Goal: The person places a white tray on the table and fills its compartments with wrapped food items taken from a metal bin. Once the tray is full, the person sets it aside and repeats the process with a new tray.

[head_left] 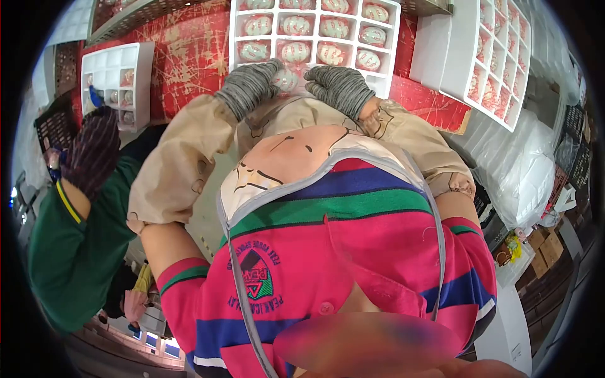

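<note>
A wrapped egg [285, 79], pale with red print under clear film, is between my hands at the near edge of a white compartment tray [396, 38]. My left hand [249, 88], in a grey striped knit glove, has its fingers closed against the egg's left side. My right hand [340, 88], in a matching glove, has curled fingers at the clear film on the egg's right; the fingertips are partly hidden. More wrapped eggs [295, 51] sit one per compartment in the tray just beyond my hands.
The table [189, 50] is red and scuffed. At right, another tray [469, 94] of wrapped eggs stands tilted, beside clear plastic bags [510, 170]. At left, a co-worker's dark-gloved hand [91, 151] is by a partly filled white tray [148, 82].
</note>
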`<state>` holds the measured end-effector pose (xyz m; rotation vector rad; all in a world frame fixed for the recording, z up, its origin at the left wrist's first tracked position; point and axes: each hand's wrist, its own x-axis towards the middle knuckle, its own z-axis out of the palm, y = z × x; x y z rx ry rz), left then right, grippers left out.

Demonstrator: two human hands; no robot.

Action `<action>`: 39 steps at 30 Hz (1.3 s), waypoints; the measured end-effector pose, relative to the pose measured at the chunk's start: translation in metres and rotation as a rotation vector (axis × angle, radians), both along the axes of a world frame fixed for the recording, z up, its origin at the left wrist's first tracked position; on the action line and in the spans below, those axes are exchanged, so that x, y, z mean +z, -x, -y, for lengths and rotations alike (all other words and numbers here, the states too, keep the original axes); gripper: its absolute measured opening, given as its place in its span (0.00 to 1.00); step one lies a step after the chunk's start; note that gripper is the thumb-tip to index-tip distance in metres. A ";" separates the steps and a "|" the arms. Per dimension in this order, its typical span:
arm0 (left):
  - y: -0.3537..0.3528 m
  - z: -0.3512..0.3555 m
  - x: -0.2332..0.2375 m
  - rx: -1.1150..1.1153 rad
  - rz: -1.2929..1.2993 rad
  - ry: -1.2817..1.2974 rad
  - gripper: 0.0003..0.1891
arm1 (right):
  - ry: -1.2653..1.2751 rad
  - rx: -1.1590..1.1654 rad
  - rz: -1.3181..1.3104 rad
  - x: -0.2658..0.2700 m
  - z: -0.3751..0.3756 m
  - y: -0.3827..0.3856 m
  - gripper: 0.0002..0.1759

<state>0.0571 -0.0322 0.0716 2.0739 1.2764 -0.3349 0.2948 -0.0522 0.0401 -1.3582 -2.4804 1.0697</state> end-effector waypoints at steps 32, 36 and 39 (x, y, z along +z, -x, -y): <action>-0.049 0.008 -0.047 -0.277 -0.120 -0.315 0.10 | -0.417 -0.199 -0.164 0.078 -0.215 0.022 0.16; -0.042 -0.001 -0.019 -0.181 -0.065 -0.320 0.10 | -0.318 -0.266 0.120 0.044 -0.275 0.081 0.16; -0.033 -0.001 -0.012 0.009 0.121 -0.225 0.10 | -0.315 -0.227 0.221 0.000 -0.313 0.117 0.16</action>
